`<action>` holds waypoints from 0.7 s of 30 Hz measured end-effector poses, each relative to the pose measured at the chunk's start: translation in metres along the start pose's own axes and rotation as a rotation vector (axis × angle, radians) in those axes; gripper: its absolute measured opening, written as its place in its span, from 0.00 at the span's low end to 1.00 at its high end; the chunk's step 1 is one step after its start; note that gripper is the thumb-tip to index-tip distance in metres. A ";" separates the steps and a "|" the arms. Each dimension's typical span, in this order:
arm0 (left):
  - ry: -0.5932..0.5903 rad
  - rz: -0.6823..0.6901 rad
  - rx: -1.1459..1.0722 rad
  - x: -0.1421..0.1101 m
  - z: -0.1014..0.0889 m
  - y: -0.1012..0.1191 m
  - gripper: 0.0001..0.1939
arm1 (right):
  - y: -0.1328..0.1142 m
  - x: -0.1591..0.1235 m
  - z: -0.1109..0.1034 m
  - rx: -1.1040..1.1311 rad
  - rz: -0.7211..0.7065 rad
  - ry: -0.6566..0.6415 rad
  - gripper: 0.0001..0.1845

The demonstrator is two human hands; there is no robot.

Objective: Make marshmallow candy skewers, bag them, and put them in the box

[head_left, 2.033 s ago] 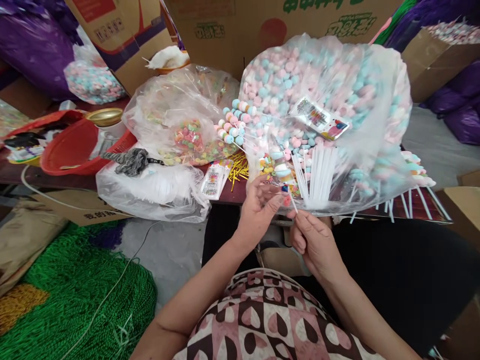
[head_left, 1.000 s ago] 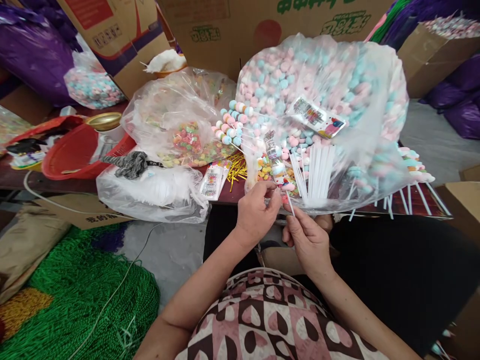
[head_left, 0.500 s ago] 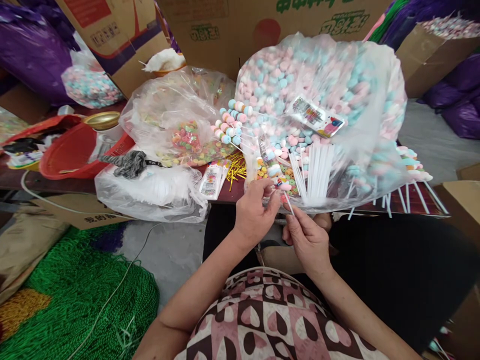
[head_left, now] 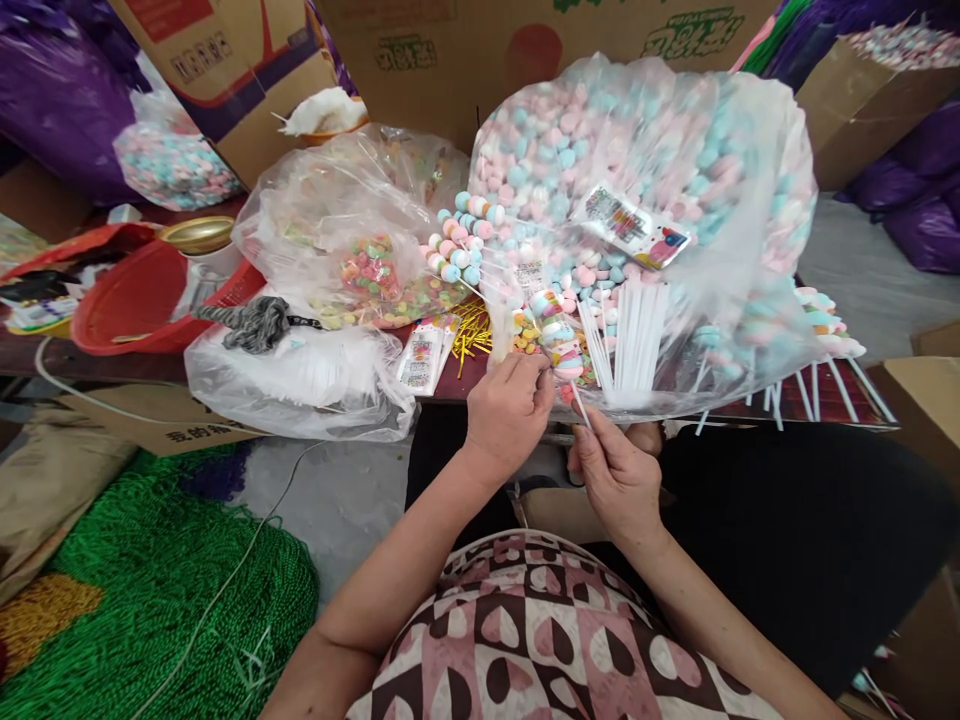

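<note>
My right hand [head_left: 613, 470] pinches the white stick of a candy skewer [head_left: 559, 335] stacked with pastel pieces inside a clear printed sleeve. My left hand [head_left: 510, 408] is closed in a pinch at the sleeve's lower end, just beside the stick. Both hands hover at the table's front edge, below a big clear bag of pink and blue candies [head_left: 637, 160]. A bundle of white sticks [head_left: 630, 340] lies in that bag right of the skewer. Finished skewers [head_left: 461, 245] rest to the upper left.
A clear bag of multicoloured candies [head_left: 360, 250], yellow twist ties [head_left: 472, 335], printed sleeves [head_left: 421, 360], a white bag [head_left: 300, 385] and a red basin [head_left: 142, 295] crowd the table. Cardboard boxes [head_left: 420, 50] stand behind. Green cord [head_left: 150, 590] is piled on the floor at left.
The hands have risen slightly towards the bag. The left hand's fingers went from loosely apart to a pinch at the skewer's sleeve. The skewer stands a little more upright.
</note>
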State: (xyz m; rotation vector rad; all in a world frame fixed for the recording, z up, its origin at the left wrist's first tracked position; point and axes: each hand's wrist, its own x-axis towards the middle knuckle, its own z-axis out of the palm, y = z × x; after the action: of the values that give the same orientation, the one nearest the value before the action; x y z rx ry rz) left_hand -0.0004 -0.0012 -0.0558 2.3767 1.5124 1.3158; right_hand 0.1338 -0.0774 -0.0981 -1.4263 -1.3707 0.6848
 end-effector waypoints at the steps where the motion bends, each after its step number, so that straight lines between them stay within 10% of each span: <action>1: -0.011 -0.013 0.004 0.001 0.000 0.000 0.06 | 0.000 0.000 0.000 0.009 0.004 -0.005 0.23; 12: -0.102 0.000 0.120 0.002 -0.011 0.013 0.06 | 0.001 0.015 -0.006 -0.404 -0.198 0.089 0.18; 17: -0.122 0.055 0.188 -0.002 -0.011 0.016 0.05 | -0.015 0.014 0.005 -0.226 -0.120 -0.018 0.19; 21: -0.121 -0.148 -0.166 -0.008 -0.008 0.010 0.04 | -0.022 0.019 0.001 -0.023 0.039 -0.010 0.20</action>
State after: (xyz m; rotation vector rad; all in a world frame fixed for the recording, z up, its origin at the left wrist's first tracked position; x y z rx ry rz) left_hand 0.0005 -0.0161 -0.0513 2.1574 1.4531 1.1923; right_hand 0.1282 -0.0625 -0.0735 -1.4726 -1.3658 0.7046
